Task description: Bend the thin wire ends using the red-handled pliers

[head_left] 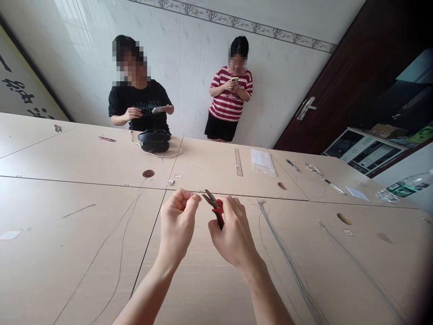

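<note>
Above the middle of the table, my right hand [232, 230] is wrapped round red-and-black pliers [215, 208]. Their jaws are parted and point up and to the left, toward my left fingertips. My left hand [181, 221] is closed, thumb and forefinger pinched together just left of the jaws. Whatever sits in that pinch is too small to make out. To the right of my right hand lies a bundle of thin grey wires [284, 250] with small metal ends. Long thin wires [118, 243] run down the table on the left.
A person in black [140, 101] and a person in stripes [232, 92] are across the table. A black device with a white cable [154, 141], a ruler [238, 162], a plastic bag [263, 161], a pen [292, 165] and a water bottle [406, 186] lie about. Holes [344, 219] pierce the tabletop.
</note>
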`<state>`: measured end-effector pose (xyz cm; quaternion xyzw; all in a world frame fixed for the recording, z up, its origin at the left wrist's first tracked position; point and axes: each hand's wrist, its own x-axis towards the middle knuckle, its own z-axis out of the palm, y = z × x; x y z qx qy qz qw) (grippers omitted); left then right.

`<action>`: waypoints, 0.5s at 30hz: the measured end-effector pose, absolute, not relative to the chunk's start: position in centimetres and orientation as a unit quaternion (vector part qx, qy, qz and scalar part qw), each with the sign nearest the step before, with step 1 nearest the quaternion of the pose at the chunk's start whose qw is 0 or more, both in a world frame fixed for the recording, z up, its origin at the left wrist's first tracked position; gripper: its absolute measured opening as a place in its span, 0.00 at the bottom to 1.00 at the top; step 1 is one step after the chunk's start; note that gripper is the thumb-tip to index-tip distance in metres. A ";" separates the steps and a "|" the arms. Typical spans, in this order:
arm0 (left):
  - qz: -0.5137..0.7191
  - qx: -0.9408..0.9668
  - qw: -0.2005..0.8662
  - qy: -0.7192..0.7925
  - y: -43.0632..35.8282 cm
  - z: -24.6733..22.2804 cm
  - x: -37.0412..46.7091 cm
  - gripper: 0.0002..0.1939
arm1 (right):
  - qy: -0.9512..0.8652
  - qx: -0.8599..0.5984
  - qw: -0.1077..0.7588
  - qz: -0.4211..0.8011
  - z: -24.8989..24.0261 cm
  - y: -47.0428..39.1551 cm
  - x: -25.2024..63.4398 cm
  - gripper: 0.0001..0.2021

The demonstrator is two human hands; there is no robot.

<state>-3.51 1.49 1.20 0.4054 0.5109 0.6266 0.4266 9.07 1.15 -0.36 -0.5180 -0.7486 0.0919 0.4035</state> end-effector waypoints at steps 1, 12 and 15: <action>0.628 0.410 0.420 0.511 1.5 1.1 -3.4 0.09 | -0.749 -0.522 0.398 0.090 -0.4 1.1 8.9 0.14; 0.622 0.449 0.361 0.530 0.9 0.9 -2.6 0.08 | -0.744 -0.535 0.394 0.068 -1.0 1.0 8.2 0.15; 0.619 0.454 0.339 0.543 0.9 1.1 -2.3 0.08 | -0.739 -0.536 0.403 0.063 -1.1 1.0 8.2 0.14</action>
